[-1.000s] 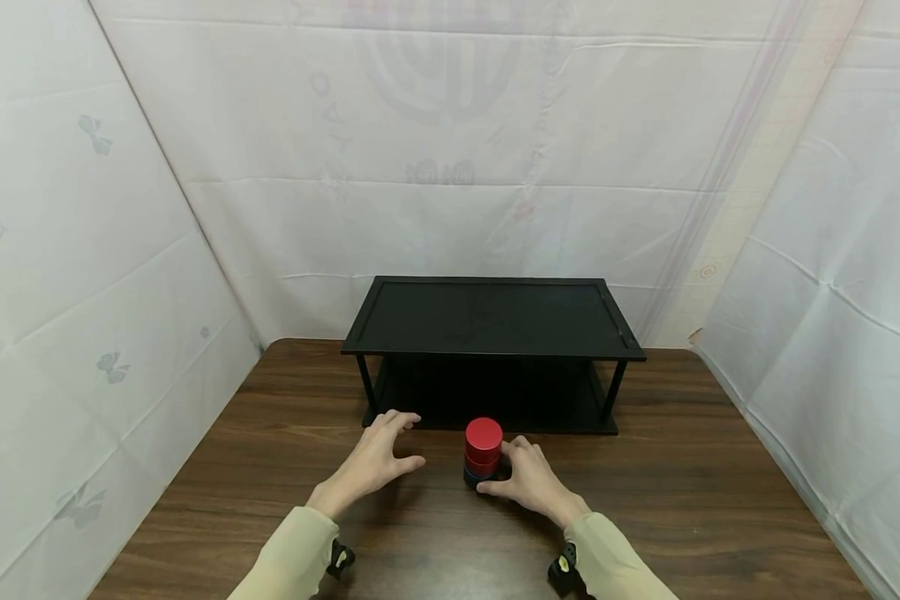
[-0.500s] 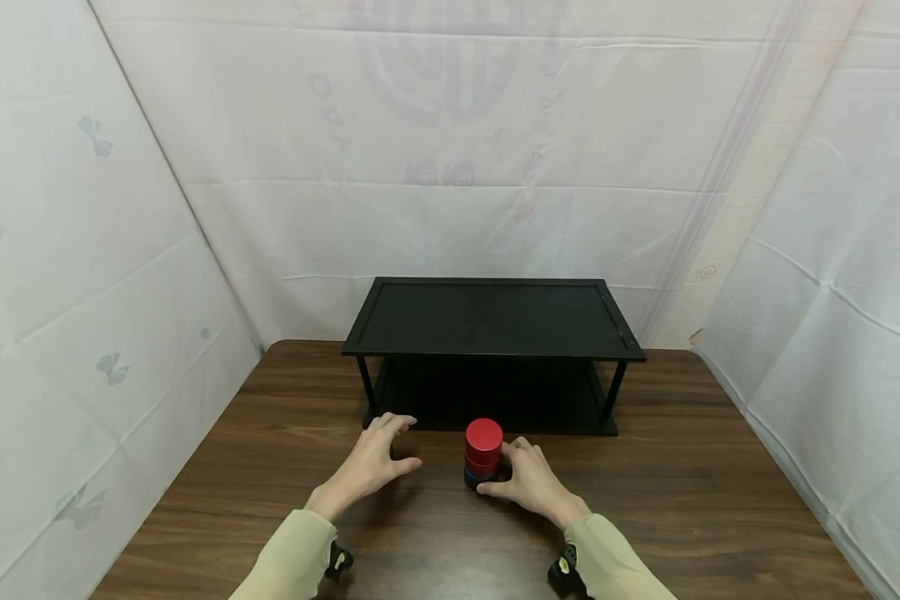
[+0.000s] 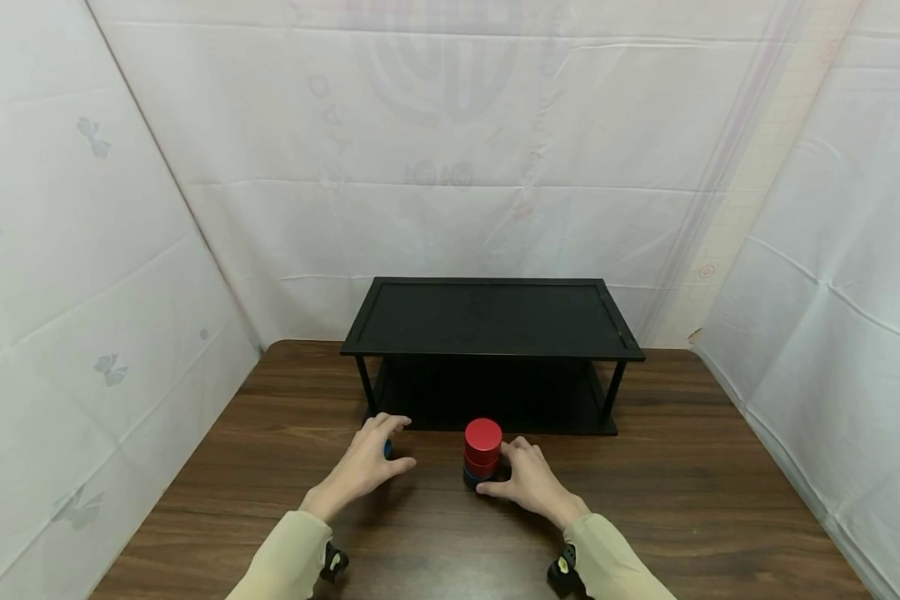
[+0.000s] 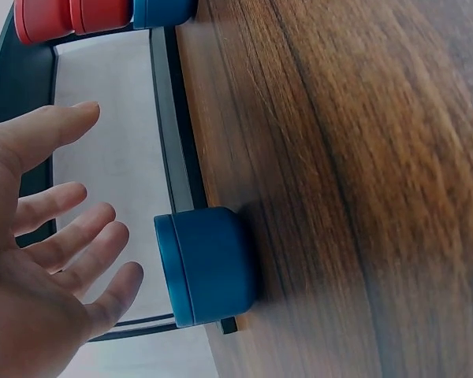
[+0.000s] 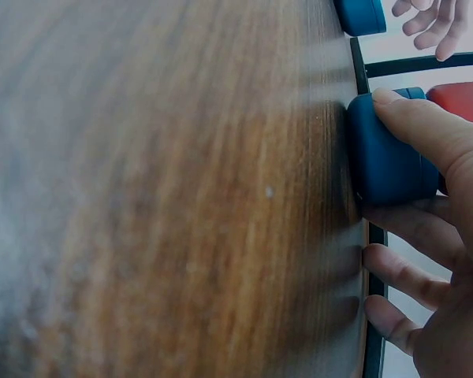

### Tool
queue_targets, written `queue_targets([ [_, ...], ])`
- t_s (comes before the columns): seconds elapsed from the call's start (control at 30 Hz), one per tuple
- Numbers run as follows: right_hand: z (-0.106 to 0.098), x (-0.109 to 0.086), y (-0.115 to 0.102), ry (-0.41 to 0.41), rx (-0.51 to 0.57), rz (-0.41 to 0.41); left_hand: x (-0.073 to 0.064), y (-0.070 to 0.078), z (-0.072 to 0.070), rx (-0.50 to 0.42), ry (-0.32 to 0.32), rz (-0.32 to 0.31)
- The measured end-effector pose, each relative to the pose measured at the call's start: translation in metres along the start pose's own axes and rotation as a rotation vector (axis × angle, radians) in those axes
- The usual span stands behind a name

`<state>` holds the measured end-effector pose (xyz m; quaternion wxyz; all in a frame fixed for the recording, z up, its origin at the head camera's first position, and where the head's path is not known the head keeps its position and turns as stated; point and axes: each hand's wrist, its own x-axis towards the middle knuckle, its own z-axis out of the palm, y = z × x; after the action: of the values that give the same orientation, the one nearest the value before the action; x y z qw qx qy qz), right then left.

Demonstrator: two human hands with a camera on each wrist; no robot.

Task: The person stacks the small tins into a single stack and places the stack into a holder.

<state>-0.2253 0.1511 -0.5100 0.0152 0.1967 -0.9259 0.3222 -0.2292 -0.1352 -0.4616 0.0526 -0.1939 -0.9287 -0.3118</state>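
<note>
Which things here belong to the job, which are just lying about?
Likely the job:
lower blue canister, pinched by right hand
red part stacked on it
separate blue canister, near left hand

Probably just there:
black rack
wooden table
white sheets

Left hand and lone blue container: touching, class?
Apart: the left wrist view shows a clear gap between the left hand and the blue container.

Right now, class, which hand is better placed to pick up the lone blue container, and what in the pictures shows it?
Probably the left hand: it is open, holds nothing and is nearer the lone blue container. The right hand pinches the stacked blue container under the red container.
</note>
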Motion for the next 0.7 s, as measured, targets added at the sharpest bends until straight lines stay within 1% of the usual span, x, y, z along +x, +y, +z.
queue_targets([
  [0.7, 0.0008, 0.0001, 0.0007, 0.000, 0.001, 0.006, -0.0028, -0.0097, -0.0053, 0.015, 0.016, -0.008],
])
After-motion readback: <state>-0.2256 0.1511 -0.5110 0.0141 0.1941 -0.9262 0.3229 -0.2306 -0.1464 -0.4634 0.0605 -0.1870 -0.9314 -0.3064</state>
